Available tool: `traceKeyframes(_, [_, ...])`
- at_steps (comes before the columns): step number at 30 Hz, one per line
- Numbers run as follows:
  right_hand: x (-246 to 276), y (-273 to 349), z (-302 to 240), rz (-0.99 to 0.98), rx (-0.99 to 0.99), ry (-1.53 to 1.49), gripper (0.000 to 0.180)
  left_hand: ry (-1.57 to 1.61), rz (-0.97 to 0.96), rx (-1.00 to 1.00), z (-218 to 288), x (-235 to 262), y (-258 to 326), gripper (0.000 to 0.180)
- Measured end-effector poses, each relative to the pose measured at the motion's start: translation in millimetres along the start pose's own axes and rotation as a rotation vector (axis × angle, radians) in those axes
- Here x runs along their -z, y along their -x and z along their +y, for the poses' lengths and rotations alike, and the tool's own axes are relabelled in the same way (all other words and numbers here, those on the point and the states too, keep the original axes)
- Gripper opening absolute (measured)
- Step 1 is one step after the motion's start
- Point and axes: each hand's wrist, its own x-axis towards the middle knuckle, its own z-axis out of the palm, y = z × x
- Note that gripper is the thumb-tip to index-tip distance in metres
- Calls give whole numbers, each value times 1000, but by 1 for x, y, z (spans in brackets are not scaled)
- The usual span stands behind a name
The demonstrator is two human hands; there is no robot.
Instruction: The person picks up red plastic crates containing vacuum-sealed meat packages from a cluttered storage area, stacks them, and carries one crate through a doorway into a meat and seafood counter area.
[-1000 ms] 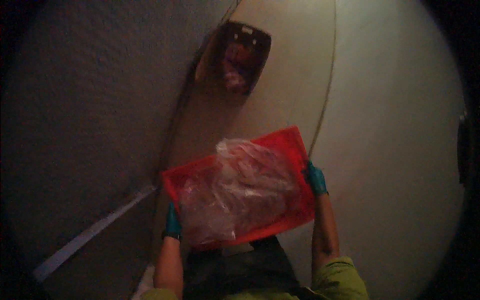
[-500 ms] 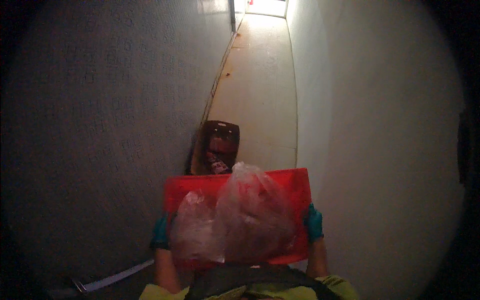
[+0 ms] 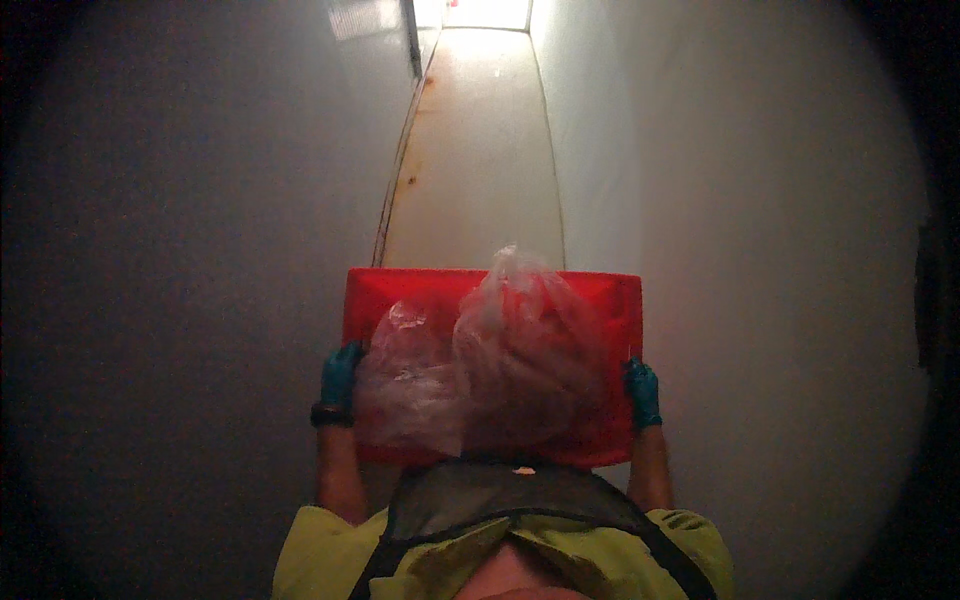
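I carry a red plastic tray or shallow crate (image 3: 420, 285) in front of me, one hand at each short side. My left hand (image 3: 342, 378), in a teal glove, is closed on its left edge. On the opposite edge my right hand (image 3: 644, 390), gloved alike, is closed too; the fingertips of both hands are partly hidden. Two clear plastic bags rest in the tray. The larger bag (image 3: 530, 360) bulges at the right with its gathered top rising above the far rim, and the smaller bag (image 3: 408, 385) sits left of it. Their contents are too dim to tell.
A narrow pale corridor floor (image 3: 490, 150) with rusty spots runs away from me to a bright doorway (image 3: 485, 14). A dark grey wall (image 3: 200, 250) stands close on the left, a lighter wall (image 3: 760, 280) on the right.
The tray and both hands have moved up in the picture, farther forward from my body. A dark container on the floor ahead, seen before, no longer shows; the doorway has shifted left.
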Motion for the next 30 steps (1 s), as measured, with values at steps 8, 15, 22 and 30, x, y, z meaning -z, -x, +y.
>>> traceKeyframes(8, [-39, 12, 62, 14, 28, 10, 44, -201, 137, -64, -40, 41, 54, 42])
traceKeyframes(15, [-65, 89, 82, -6, 66, -109, 43, -19, 145, -49, -110, 128, 117, 43])
traceKeyframes(22, [-75, 161, 101, 52, 216, 67, 44, -136, 125, -133, -148, 155, 103, 42])
traceKeyframes(30, [73, 338, 84, 120, 6, -225, 41, -204, -18, -133, -77, 155, 246, 44])
